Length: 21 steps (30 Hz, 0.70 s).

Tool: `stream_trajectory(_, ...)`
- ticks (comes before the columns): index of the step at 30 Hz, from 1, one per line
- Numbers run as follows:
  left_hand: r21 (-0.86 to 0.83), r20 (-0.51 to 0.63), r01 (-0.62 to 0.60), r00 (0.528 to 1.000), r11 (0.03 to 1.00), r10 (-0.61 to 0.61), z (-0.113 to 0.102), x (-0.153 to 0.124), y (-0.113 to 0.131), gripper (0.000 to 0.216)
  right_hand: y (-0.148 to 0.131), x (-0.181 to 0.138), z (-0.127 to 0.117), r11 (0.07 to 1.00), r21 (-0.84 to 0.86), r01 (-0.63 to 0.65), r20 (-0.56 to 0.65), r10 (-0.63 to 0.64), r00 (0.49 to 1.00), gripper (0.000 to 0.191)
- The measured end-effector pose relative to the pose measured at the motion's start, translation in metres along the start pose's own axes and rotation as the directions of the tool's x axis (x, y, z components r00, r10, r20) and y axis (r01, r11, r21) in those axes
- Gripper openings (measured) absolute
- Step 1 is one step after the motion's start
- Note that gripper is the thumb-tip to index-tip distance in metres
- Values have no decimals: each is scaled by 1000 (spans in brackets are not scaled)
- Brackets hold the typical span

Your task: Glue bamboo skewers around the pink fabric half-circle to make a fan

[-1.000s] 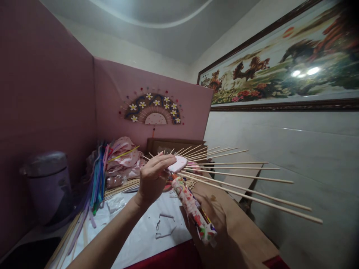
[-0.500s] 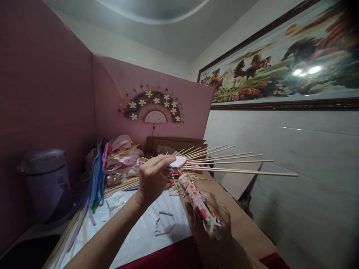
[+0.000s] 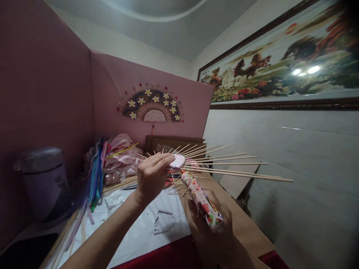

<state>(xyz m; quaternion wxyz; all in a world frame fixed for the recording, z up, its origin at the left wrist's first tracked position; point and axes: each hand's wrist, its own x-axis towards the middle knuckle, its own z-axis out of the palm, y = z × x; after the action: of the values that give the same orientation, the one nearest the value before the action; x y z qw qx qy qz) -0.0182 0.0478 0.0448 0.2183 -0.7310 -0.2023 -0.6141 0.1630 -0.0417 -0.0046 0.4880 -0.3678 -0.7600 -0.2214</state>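
My left hand (image 3: 151, 175) is closed on a half-made fan, its thumb side hidden. The fan has a pale pink padded base (image 3: 177, 161), and thin wooden sticks (image 3: 235, 173) spread from it, the longest reaching far right. In my right hand (image 3: 223, 215) is a glue gun (image 3: 199, 198) wrapped in a red, white and green pattern. Its orange-red nozzle points up at the lower edge of the base, close to the sticks; whether it touches I cannot tell. Several loose sticks (image 3: 182, 185) lie beneath the fan.
A finished flowered fan (image 3: 155, 106) hangs on the pink panel. Pipe cleaners (image 3: 97, 175), pink cloth (image 3: 122, 147) and more sticks (image 3: 120, 185) lie at left. Grey scraps (image 3: 164, 231) rest on the white sheet (image 3: 143, 239). A lilac container (image 3: 46, 183) stands far left; brown board (image 3: 246, 231) lies right.
The fan has tilted slightly, its long sticks shifting down and left. The glue gun's nozzle has moved a little to the right along the base's edge.
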Motion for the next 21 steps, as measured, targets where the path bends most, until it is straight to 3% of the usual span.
stream_trajectory(10, -3, 9, -1, 1000, 1000, 1, 0, -1, 0, 24, 0, 1, 1, 999, 43, -15, -6, 15, 1000, 17)
stream_trajectory(17, 12, 3, -15, 1000, 1000, 15, -1, -1, 1, 23, 0, 0, 1, 999, -27, 23, -16, -23, 1000, 15)
stream_trajectory(21, 5, -1, -3, 1000, 1000, 3, -1, 0, 1, 23, -4, 4, 0, 999, 40, -7, -32, 8, 999, 15)
